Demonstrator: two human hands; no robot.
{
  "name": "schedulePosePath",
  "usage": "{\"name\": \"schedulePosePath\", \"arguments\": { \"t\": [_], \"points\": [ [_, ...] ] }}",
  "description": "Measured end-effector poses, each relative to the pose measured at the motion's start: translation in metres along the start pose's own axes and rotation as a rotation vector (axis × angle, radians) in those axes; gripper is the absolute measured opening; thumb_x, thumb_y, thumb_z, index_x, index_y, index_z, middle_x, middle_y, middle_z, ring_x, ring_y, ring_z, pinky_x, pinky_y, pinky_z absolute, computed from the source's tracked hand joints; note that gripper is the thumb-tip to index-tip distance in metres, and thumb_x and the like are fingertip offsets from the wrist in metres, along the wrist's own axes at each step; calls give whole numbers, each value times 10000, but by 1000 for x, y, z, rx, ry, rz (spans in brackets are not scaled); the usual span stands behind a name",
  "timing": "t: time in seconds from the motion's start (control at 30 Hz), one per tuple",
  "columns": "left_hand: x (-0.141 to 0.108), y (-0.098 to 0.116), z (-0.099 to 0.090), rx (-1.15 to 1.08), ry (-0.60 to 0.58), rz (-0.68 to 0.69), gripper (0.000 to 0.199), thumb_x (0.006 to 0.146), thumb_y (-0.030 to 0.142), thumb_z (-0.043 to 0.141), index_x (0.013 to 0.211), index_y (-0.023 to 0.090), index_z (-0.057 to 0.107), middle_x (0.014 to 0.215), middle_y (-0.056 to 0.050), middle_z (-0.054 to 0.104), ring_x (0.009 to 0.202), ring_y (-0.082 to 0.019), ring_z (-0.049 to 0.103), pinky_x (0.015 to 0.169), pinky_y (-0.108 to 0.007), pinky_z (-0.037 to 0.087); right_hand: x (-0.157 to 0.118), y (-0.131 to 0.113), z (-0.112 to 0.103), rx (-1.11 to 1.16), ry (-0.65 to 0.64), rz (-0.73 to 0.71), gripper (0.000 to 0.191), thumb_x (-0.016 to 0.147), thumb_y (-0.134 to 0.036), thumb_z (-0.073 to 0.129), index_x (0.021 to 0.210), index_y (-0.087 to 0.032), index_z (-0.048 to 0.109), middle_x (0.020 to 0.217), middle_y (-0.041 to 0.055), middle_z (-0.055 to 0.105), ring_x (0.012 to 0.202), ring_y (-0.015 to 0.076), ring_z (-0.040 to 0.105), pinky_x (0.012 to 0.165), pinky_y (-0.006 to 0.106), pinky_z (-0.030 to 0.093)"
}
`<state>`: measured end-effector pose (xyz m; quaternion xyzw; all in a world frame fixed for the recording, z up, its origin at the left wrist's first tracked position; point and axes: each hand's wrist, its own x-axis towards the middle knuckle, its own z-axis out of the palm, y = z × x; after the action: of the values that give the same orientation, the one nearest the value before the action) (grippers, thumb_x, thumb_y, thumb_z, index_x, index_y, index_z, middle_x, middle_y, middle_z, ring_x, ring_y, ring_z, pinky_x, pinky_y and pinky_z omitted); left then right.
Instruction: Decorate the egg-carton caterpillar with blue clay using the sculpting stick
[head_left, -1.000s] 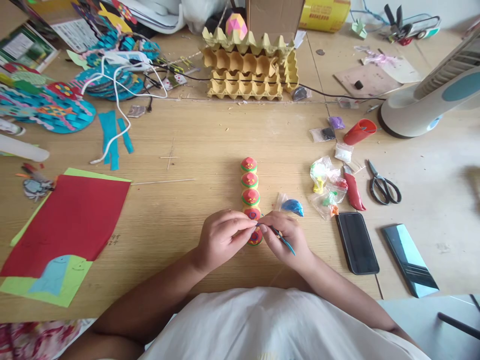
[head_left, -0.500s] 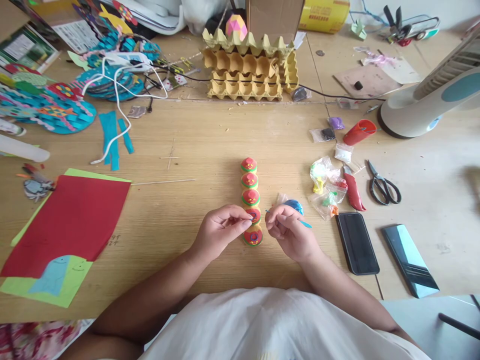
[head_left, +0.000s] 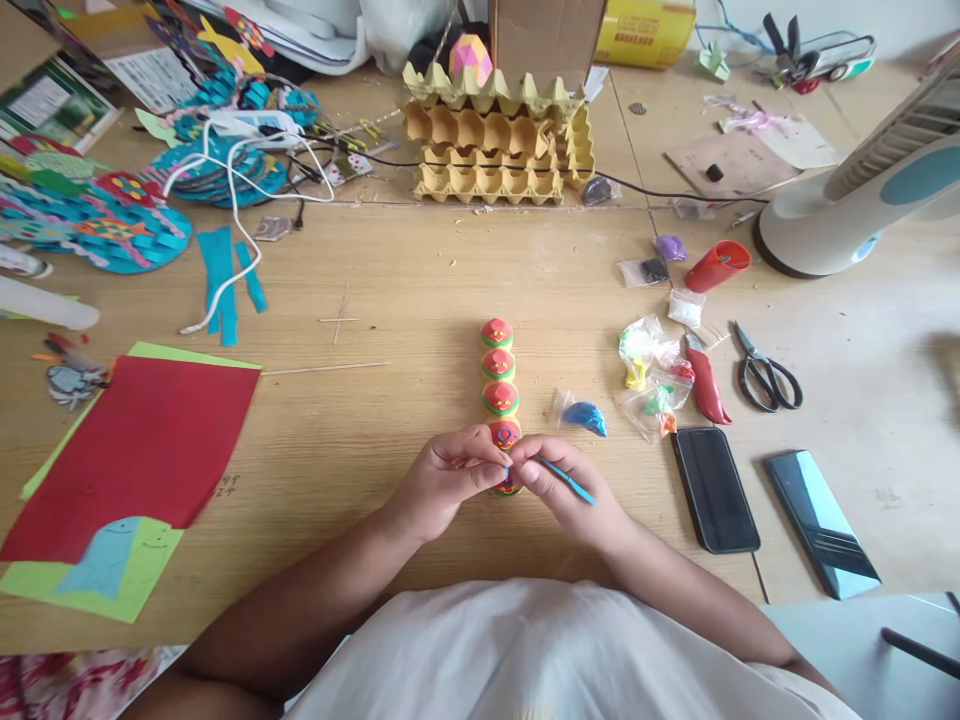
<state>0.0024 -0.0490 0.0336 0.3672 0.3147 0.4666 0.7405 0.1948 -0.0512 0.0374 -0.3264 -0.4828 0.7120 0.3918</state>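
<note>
A row of red, green and yellow domes (head_left: 500, 398) with small faces runs towards me on the wooden table. Over its near end my two hands meet at the fingertips. My left hand (head_left: 442, 478) pinches a tiny blue piece, mostly hidden by the fingers. A thin blue tool (head_left: 574, 483) lies across my right hand (head_left: 574, 490), held by its closed fingers. The nearest dome is partly covered by the hands. Just beyond my right hand rests a packet of blue clay (head_left: 585, 417).
Clay packets (head_left: 660, 375), a red knife (head_left: 706, 380), scissors (head_left: 769, 370) and two phones (head_left: 716, 490) lie to the right. Red paper (head_left: 142, 450) is at the left. Egg cartons (head_left: 487, 150) stand at the back, a white fan (head_left: 825, 225) at the back right.
My right hand has moved left and down to meet my left hand, which has shifted slightly down. The blue tool has turned, and the blue packet is now uncovered.
</note>
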Motion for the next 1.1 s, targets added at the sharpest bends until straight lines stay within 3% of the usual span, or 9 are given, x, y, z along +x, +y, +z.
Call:
{"name": "schedulePosePath", "arguments": {
  "t": [0.1,0.3,0.47,0.67,0.93,1.1],
  "points": [
    [0,-3,0,-12,-21,4,61,842,298,845,829,244,819,769,-5,628,786,-132,626,744,-274,529,-1,-2,4,-45,-53,-17,234,940,-421,741,1020,-217,660,805,-13,568,702,119,499,644,259,434],
    [3,-2,0,104,-35,66,170,867,377,814,883,214,766,796,-16,612,769,-127,584,705,-255,526,-2,-11,6,-222,0,-117,147,1009,-348,623,953,-213,619,814,9,593,696,132,521,638,266,454],
    [2,11,-2,457,-75,249,226,888,293,792,1094,214,745,949,-48,660,755,-112,587,696,-234,540,-1,-19,1,-420,3,-229,108,989,-249,591,886,-218,583,781,3,591,669,134,513,637,269,450],
    [0,21,-3,843,-152,506,240,897,102,744,1083,253,750,954,-23,750,871,-134,710,785,-234,579,-1,-15,-4,-505,-58,-246,56,947,-167,581,912,-209,597,793,14,610,697,144,526,662,275,438],
    [0,21,1,818,-86,548,110,891,132,763,945,227,749,845,-16,767,767,-134,718,714,-230,580,-3,-16,-3,-371,-85,-127,141,999,-318,575,910,-209,586,784,6,567,697,141,497,638,262,428],
    [-2,17,-2,697,-50,451,44,888,197,785,901,233,765,838,-18,712,735,-124,681,680,-230,562,-2,-13,0,-201,-102,-93,205,932,-347,728,1012,-221,587,885,7,590,710,117,500,612,226,444]
  ]
}}
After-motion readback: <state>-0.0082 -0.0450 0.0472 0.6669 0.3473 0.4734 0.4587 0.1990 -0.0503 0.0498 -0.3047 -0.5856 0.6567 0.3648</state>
